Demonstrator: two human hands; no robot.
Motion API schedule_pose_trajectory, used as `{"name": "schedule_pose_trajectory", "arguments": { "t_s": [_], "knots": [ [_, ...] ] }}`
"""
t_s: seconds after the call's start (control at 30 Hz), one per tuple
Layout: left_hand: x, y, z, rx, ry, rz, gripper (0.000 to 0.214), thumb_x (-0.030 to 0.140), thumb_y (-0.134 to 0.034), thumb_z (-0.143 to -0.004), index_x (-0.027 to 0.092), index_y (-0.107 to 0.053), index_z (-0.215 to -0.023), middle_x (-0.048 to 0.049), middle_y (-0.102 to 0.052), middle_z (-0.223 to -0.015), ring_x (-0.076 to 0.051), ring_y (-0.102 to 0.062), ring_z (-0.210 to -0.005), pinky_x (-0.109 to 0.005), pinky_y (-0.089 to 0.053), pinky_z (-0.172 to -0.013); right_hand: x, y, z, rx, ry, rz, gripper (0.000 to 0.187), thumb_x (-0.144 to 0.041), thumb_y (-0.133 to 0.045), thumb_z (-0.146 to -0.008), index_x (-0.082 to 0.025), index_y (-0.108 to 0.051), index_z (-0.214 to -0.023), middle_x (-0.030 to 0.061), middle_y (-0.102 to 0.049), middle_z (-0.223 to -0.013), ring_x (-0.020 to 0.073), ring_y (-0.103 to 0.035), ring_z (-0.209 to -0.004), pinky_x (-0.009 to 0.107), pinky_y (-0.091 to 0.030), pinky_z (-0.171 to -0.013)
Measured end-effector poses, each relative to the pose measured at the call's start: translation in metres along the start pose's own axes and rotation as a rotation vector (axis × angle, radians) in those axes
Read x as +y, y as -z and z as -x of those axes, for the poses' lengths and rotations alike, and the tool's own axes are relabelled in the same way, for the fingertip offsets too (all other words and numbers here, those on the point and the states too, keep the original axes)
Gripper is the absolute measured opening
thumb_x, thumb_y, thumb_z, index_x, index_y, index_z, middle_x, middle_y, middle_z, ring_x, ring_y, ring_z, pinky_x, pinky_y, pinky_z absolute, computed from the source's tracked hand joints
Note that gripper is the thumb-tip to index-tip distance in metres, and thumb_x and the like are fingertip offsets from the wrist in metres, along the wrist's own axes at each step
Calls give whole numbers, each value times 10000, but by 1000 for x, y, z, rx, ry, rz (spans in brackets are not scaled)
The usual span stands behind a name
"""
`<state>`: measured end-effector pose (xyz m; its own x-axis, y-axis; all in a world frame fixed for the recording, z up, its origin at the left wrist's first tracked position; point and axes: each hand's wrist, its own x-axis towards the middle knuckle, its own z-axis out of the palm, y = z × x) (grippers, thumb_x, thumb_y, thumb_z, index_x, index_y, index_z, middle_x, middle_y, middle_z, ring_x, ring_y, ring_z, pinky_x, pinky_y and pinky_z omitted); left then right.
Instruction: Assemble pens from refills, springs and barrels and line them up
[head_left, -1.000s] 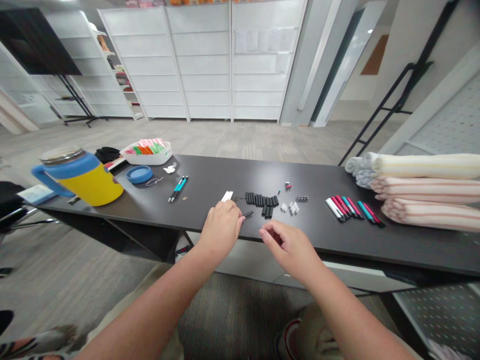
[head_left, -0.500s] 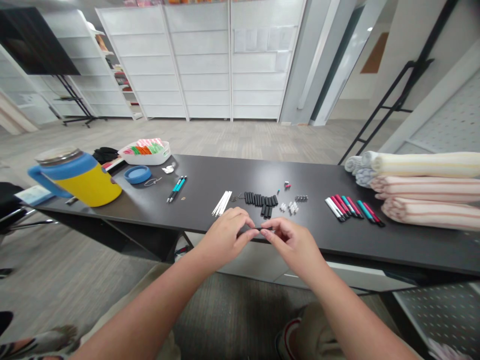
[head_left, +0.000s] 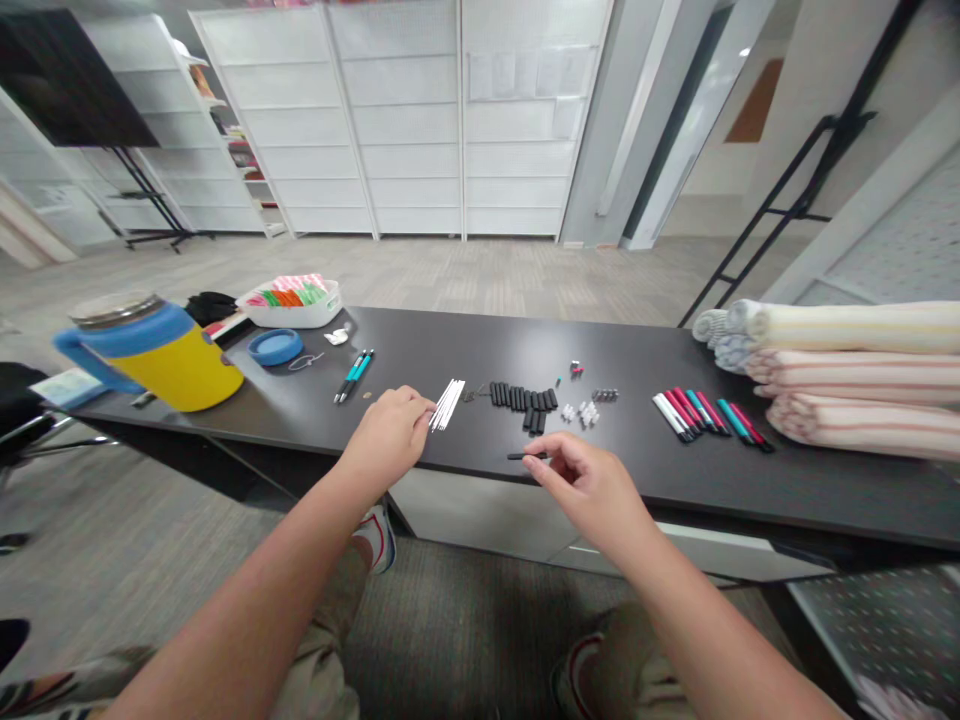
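My right hand (head_left: 581,468) pinches a thin black pen part (head_left: 517,457) just above the front edge of the dark table. One end of it pokes out to the left of the fingertips. My left hand (head_left: 394,430) has its fingers drawn together at the left side of a bunch of white pen refills (head_left: 450,403); what lies between the fingertips is hidden. Right of the refills are small springs (head_left: 469,396) and a row of black tubular pen grips (head_left: 517,398). Clear small pieces (head_left: 587,414) and metallic-looking pieces (head_left: 604,396) lie farther right.
Two teal pens (head_left: 354,377) lie to the left, near a blue lid (head_left: 275,347) and a yellow-and-blue mug (head_left: 176,365). A white basket (head_left: 300,317) holds colourful packets. Rightward are red, teal and white pen barrels (head_left: 694,412) and rolled towels (head_left: 862,368).
My left hand has come away from the black pen part and moved left to the white refills. The right hand has stayed in place with the part.
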<state>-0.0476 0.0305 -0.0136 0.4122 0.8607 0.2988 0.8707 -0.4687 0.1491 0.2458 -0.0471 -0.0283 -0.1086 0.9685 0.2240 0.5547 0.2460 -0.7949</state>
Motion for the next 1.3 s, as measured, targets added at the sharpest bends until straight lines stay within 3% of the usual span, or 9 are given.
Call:
{"name": "schedule_pose_trajectory", "arguments": {
  "t_s": [0.4,0.73,0.9,1.0,1.13,1.3],
  "knots": [
    [-2,-2,0,39,39,-27,262,288,-509,-1021,193,-748,-1066,-115,-726,-1068,-299,-663,-1024,-446,-501,-927,1,0,2,-10,11,30,202,-433,-667,-964,-262,-758,-1017,-34,-658,-680,141,-565,-580,269,-411,-578],
    [4,-5,-1,17,-23,31,264,286,-503,-1038,191,-748,-1069,-105,-719,-1053,-271,-651,-997,-420,-510,-926,-3,-5,0,21,151,185,135,-308,-624,-990,-246,-739,-1024,-7,-716,-789,158,-616,-626,280,-455,-642],
    [6,-5,-2,66,-44,35,234,283,-530,-1035,178,-728,-1101,-108,-716,-1066,-275,-652,-1012,-429,-506,-933,-4,-11,-4,38,215,236,114,-235,-618,-993,-233,-725,-1032,18,-736,-925,170,-651,-730,293,-484,-730],
    [17,-2,0,122,-124,55,235,318,-578,-1029,180,-705,-1171,-115,-716,-1135,-276,-649,-1062,-421,-501,-931,-6,-16,-7,41,242,213,120,-199,-620,-990,-230,-719,-1051,28,-745,-1018,169,-661,-767,295,-494,-768],
    [44,-1,5,128,-336,47,333,392,-658,-1005,191,-677,-1269,-122,-717,-1230,-286,-643,-1124,-422,-482,-905,-10,-23,-9,48,253,165,99,-204,-644,-986,-239,-711,-1050,17,-755,-990,171,-665,-763,294,-495,-760],
    [68,-10,8,135,-452,-10,175,231,-548,-1053,170,-712,-1068,-92,-749,-1012,-250,-664,-947,-404,-458,-819,-13,-26,-8,63,199,104,39,-236,-676,-982,-249,-705,-1005,-18,-744,-868,145,-641,-684,266,-473,-698]
  ]
}}
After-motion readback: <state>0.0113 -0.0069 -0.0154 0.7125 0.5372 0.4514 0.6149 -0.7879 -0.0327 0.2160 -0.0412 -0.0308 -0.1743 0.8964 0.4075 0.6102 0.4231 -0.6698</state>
